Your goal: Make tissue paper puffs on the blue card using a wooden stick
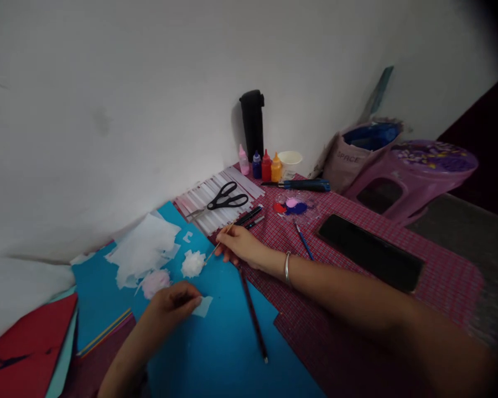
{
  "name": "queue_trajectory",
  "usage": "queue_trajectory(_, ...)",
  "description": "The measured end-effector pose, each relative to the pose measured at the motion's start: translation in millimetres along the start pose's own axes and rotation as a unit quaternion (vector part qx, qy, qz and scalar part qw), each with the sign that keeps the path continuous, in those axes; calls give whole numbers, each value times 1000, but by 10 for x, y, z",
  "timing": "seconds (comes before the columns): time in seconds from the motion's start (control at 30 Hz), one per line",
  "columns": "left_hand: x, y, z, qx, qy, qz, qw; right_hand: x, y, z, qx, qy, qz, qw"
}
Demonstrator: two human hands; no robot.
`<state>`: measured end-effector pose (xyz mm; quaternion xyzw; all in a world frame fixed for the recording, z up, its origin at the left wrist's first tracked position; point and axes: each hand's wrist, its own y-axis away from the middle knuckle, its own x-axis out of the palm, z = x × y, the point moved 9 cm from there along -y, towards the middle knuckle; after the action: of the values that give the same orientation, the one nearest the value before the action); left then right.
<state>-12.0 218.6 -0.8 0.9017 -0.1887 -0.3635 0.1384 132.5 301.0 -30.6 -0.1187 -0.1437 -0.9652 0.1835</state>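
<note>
My left hand (176, 304) pinches a small piece of white tissue paper (203, 307) above the blue sheet (216, 354). Between the fingers of my right hand (236, 244) is a thin wooden stick (218, 245), slanting down so its tip meets or nearly meets a white ruffled paper puff (193, 263). A pale pink puff (156, 283) lies beyond my left hand, beside a heap of white tissue pieces (145, 246). One small white scrap (187, 237) rests near the white puff. Below my right hand lies a dark pencil (253, 315).
Black-handled scissors (228, 198) lie on white paper strips (216, 221). Behind stand paint bottles (266, 166), a white bowl (290, 159) and a black flask (253, 124). To the right are a paint palette (292, 207), a paintbrush (304, 241), a cutter (307, 185) and a phone (371, 251).
</note>
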Motion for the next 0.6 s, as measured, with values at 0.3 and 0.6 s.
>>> queue_trajectory(0.3, 126, -90, 117, -9, -43, 2, 999, -34, 33, 29, -34, -4, -27, 999)
queue_trajectory(0.6, 183, -105, -53, 38, -151, 30, 987, -63, -6, 14, -46, 2, -40, 998)
